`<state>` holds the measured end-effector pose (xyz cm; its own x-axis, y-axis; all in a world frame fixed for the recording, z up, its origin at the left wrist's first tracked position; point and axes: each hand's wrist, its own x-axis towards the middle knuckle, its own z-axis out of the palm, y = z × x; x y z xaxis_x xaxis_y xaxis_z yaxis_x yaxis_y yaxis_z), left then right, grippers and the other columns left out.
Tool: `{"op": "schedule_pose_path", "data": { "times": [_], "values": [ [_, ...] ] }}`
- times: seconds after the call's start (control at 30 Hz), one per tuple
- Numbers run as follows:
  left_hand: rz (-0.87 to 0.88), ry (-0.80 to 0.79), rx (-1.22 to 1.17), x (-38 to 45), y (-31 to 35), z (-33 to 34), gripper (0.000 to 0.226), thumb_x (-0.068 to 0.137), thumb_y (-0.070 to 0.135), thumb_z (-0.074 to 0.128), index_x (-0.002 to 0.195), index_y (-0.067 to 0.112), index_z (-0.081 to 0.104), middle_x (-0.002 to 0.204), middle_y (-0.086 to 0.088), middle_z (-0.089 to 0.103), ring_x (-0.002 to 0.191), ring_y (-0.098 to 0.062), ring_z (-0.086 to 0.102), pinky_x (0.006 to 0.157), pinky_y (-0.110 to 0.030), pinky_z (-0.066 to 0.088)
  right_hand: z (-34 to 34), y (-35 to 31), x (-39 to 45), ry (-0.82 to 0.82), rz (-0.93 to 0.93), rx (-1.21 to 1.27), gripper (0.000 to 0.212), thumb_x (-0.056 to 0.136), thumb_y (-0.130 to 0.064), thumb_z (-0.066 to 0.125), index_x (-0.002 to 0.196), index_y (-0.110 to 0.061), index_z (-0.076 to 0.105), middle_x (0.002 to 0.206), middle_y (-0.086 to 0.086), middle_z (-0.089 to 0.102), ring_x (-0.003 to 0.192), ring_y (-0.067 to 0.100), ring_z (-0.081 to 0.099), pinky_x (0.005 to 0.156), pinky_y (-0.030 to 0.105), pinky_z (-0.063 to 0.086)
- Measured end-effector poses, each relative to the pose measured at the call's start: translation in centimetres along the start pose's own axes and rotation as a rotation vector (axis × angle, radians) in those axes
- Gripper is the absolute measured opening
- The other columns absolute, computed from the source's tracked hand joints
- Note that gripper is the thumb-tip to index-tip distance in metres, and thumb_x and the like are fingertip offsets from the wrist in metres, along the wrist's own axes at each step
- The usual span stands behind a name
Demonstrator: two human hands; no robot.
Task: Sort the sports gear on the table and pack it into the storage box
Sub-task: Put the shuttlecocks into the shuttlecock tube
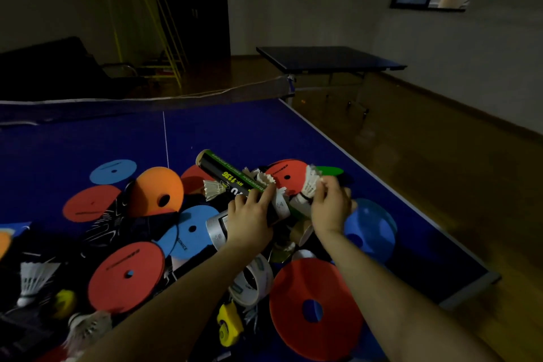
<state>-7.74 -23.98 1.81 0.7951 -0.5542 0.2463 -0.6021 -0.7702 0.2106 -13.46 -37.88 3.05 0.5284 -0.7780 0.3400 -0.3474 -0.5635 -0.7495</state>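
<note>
Sports gear lies piled on a blue table-tennis table (88, 138). My left hand (249, 220) grips a black shuttlecock tube (226, 176) with green lettering, which angles up and left. My right hand (329, 203) pinches a white feather shuttlecock (310, 182) just right of the tube's near end. More shuttlecocks (214, 189) lie loose around the tube. Flat marker discs in red (126, 276), blue (113, 171) and orange (158, 191) are scattered across the pile. No storage box is in view.
A roll of white tape (252, 282) and yellow tape measures (229, 323) lie near my forearms. A blue domed cone (370, 226) sits by the table's right edge. The net (147, 104) crosses the table behind. A second table (329, 59) stands beyond.
</note>
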Motion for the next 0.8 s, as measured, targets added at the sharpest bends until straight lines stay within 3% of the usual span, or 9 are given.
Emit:
{"op": "schedule_pose_path", "data": {
  "times": [0.07,0.17,0.3,0.37,0.43,0.53,0.6,0.67,0.8],
  "values": [
    [-0.021,0.016,0.009,0.0,-0.3,-0.6,0.085,0.087,0.040,0.059,0.152,0.029,0.005,0.143,-0.001,0.035,0.128,-0.028,0.035,0.106,-0.039,0.027,0.4,-1.9,-0.3,-0.068,-0.004,0.043,0.014,0.098,-0.023,0.044,0.095,-0.022,0.057,0.098,0.001,0.057,0.105,0.021,0.045,0.090,0.034,0.026],
    [-0.053,0.069,0.001,-0.1,-1.0,-1.4,0.086,0.086,0.043,0.059,0.151,0.032,0.005,0.140,-0.001,0.038,0.126,-0.029,0.037,0.104,-0.039,0.029,1.5,-3.7,-1.2,-0.178,-0.007,0.164,0.011,0.095,-0.030,0.047,0.085,-0.033,0.051,0.106,0.004,0.053,0.103,0.024,0.046,0.090,0.038,0.037],
    [-0.108,0.119,-0.031,-0.6,-2.3,-2.8,0.082,0.087,0.042,0.058,0.151,0.032,0.008,0.142,0.000,0.038,0.126,-0.029,0.038,0.104,-0.040,0.029,2.6,-6.2,-2.8,-0.388,-0.009,0.320,0.020,0.088,-0.041,0.045,0.071,-0.036,0.053,0.090,0.007,0.056,0.085,0.024,0.053,0.086,0.049,0.044],
    [-0.146,0.143,-0.046,-1.0,-3.4,-3.5,0.080,0.087,0.042,0.058,0.151,0.032,0.011,0.143,0.000,0.038,0.126,-0.029,0.038,0.103,-0.039,0.030,2.3,-8.1,-3.6,-0.544,0.039,0.493,0.020,0.098,-0.028,0.043,0.088,-0.030,0.060,0.095,0.001,0.059,0.098,0.019,0.055,0.084,0.036,0.043],
    [-0.180,0.164,-0.030,-1.8,-4.8,-4.4,0.080,0.087,0.042,0.058,0.150,0.032,0.012,0.143,0.002,0.037,0.124,-0.028,0.039,0.100,-0.037,0.030,2.3,-9.6,-4.4,-0.706,0.089,0.564,0.022,0.102,-0.030,0.036,0.120,-0.028,0.049,0.109,-0.009,0.048,0.114,0.008,0.041,0.086,0.020,0.034],
    [-0.216,0.190,0.020,-3.3,-7.6,-6.0,0.080,0.086,0.034,0.060,0.150,0.032,0.013,0.140,0.003,0.038,0.121,-0.028,0.039,0.098,-0.037,0.029,4.0,-11.9,-5.6,-0.830,0.094,0.605,0.049,0.101,-0.041,0.031,0.145,-0.019,0.032,0.142,-0.008,0.034,0.136,0.013,0.029,0.107,0.026,0.024],
    [-0.254,0.226,0.048,-4.6,-9.6,-7.3,0.079,0.085,0.029,0.060,0.150,0.031,0.014,0.138,0.004,0.039,0.118,-0.028,0.040,0.095,-0.036,0.030,5.9,-13.5,-7.0,-0.895,0.087,0.632,0.049,0.100,-0.044,0.031,0.138,-0.016,0.045,0.139,-0.007,0.044,0.129,0.016,0.042,0.110,0.032,0.031],
    [-0.306,0.264,0.059,-6.1,-12.1,-8.7,0.080,0.084,0.031,0.061,0.149,0.032,0.014,0.137,0.004,0.040,0.118,-0.028,0.040,0.095,-0.036,0.030,7.1,-15.9,-9.3,-0.929,0.037,0.663,0.040,0.101,-0.041,0.033,0.120,-0.017,0.059,0.119,-0.003,0.059,0.111,0.014,0.054,0.096,0.030,0.043],
    [-0.371,0.322,0.079,-9.0,-16.3,-11.9,0.080,0.085,0.040,0.060,0.150,0.032,0.014,0.140,0.005,0.039,0.120,-0.026,0.039,0.094,-0.035,0.029,9.6,-20.1,-14.0,-0.801,-0.148,0.718,0.025,0.100,-0.025,0.042,0.101,-0.013,0.064,0.103,0.006,0.063,0.098,0.020,0.059,0.083,0.032,0.048]
  ]
}}
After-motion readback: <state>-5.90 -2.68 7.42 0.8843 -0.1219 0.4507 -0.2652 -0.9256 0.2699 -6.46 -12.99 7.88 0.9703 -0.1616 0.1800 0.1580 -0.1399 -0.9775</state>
